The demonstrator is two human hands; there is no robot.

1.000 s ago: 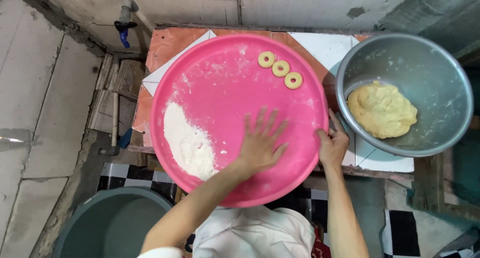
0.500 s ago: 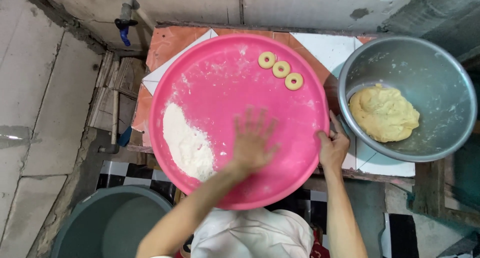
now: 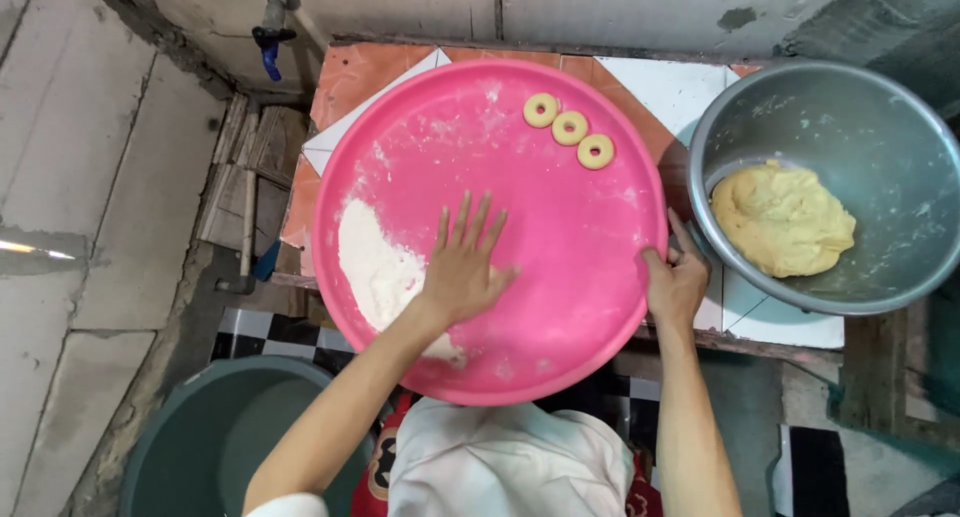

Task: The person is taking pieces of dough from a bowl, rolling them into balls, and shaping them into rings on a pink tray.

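- The pink tray (image 3: 560, 307) is big, round and shallow, resting on a tiled counter (image 3: 690, 92) with its near edge hanging past the counter's front.
- Its surface is dusted with thin white smears; a thick heap of flour (image 3: 375, 272) lies on its left part.
- Three small dough rings (image 3: 569, 128), pale yellow with a hole in each, sit in a slanted row at the tray's far side, close together.
- The left hand (image 3: 463, 267) lies flat, palm down, near the middle of the tray, fingers spread wide and holding nothing; its wrist side is just beside the flour.
- The right hand (image 3: 676, 282) grips the tray's right rim, fingers curled over the edge.
- To the right, a metal bowl (image 3: 860, 107) holds a lump of yellow dough (image 3: 783, 220).
- A dark green bucket (image 3: 215, 442) stands lower, at near left.
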